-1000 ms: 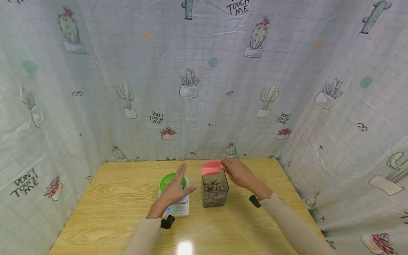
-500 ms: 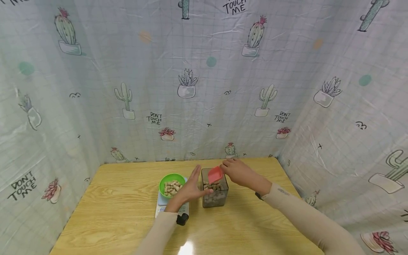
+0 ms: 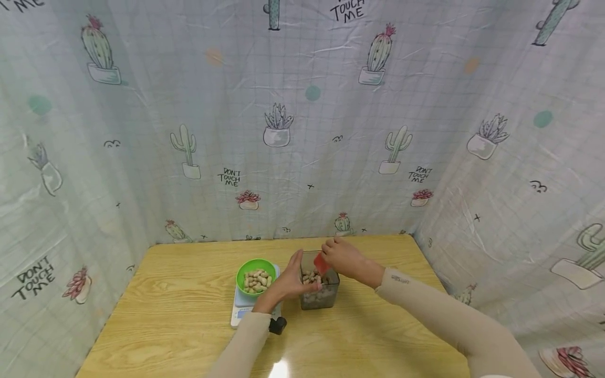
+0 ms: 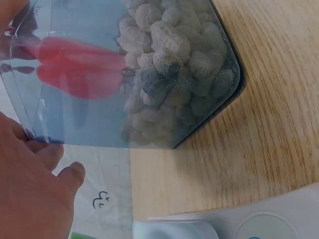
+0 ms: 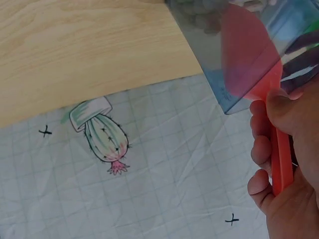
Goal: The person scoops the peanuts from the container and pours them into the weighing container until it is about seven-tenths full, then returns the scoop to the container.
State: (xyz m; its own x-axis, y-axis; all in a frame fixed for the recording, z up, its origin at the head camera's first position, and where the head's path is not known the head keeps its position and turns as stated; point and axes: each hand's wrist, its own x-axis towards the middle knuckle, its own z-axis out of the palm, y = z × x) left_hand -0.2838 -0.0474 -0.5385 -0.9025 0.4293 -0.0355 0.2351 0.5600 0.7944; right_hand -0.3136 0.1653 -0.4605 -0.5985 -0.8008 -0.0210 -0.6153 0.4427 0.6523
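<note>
My right hand (image 3: 344, 257) grips the handle of a red scoop (image 3: 322, 263), whose blade points down inside a clear grey plastic container (image 3: 319, 300). Through the wall, the blade tip (image 4: 99, 74) meets the peanuts (image 4: 169, 45) in the container. My left hand (image 3: 288, 283) holds the near left corner of the container, thumb across the front and fingers along the left side. To its left, a green bowl (image 3: 240, 284) with peanuts sits on a white kitchen scale (image 3: 235, 315), partly covered by the left forearm.
Everything stands on a wooden table (image 3: 179, 299). A curtain (image 3: 302, 173) printed with cacti hangs behind the table's back edge and along both sides. Each forearm wears a beige sleeve, and a black wrist device (image 3: 278, 325) shows at the left wrist.
My left hand has moved right, from over the bowl to the container, uncovering the peanuts in the bowl. The scoop has tipped from level above the container to pointing down inside it.
</note>
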